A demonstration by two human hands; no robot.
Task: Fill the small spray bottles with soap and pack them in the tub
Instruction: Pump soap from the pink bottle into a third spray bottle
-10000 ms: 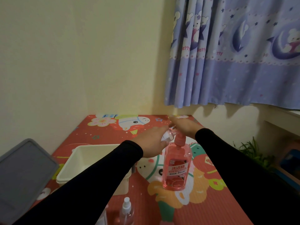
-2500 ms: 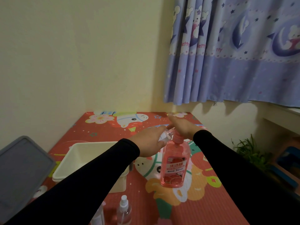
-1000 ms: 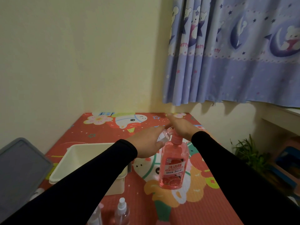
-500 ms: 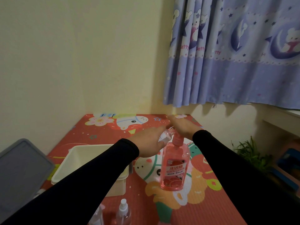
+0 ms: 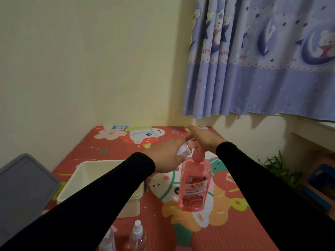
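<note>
a red cartoon-print mat (image 5: 226, 230) carries a cream tub (image 5: 87, 180), a pink soap bottle (image 5: 194, 187) standing upright, two small spray bottles (image 5: 137, 236) near the front, and a grey lid (image 5: 21, 192) at its left edge.

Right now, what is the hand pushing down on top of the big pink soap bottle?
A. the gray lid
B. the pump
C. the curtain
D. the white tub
B. The right hand lies flat on the pump head of the pink soap bottle, while the left hand holds a small clear bottle by the spout.
</note>
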